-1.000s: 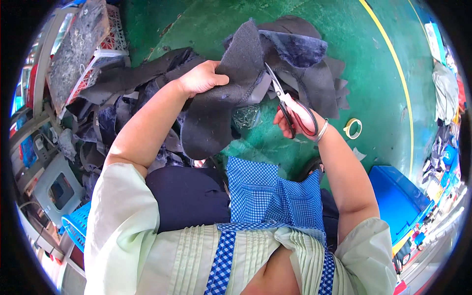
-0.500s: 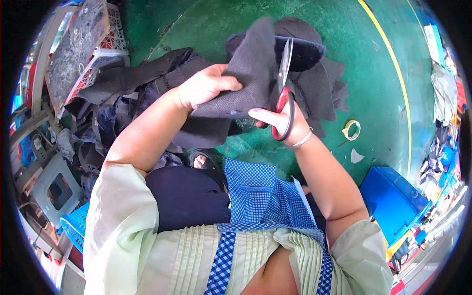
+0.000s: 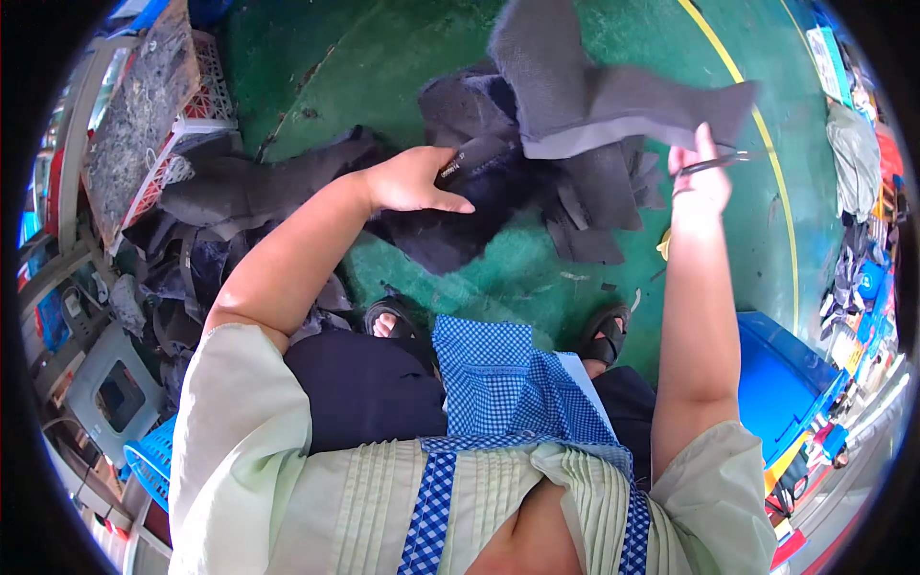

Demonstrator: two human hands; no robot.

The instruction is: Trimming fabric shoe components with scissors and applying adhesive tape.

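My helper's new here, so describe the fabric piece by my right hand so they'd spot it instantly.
Find the green floor, then the dark fabric heap lying across it. At the heap's upper right, a broad grey piece stretches to your right hand. Unlike the pieces around it, it shows a long pale band along its lower edge.

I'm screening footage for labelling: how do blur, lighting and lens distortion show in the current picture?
Head view: right hand and scissors look smeared, blade ends hard to make out; head view: pale left sleeve is brightly lit, while dark fabric shows little detail; head view: yellow floor line bows, and the picture's corners are black.
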